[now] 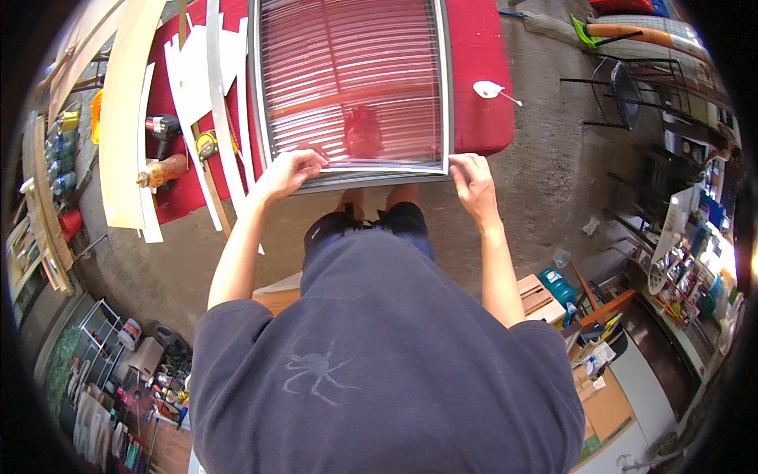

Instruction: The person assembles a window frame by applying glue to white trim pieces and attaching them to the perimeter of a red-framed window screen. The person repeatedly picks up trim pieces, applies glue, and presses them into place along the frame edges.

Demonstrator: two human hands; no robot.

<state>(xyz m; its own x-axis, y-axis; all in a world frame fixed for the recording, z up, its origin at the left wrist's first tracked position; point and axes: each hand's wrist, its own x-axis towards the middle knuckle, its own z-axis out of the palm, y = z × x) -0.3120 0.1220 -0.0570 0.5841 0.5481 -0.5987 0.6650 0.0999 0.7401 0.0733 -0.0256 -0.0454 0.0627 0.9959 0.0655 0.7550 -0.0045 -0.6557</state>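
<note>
A framed glass window panel (352,79) lies on a red-covered table, with striped reflections or slats across its pane. Its near edge shows a pale strip (387,169) above a darker lower edge. My left hand (290,172) is at the left part of that near edge, fingers bent and closed over the frame, fingertips by the pale strip's left end. At the near right corner, my right hand (475,186) has its fingers curled against the frame's outer side. The undersides of both grips are hidden.
On the red table (483,47) are a white teardrop-shaped object (488,89), a drill (163,130), a yellow tape measure (207,144) and several long pale strips (225,118). Long boards (126,118) run along the left. A black metal chair (624,93) stands at right.
</note>
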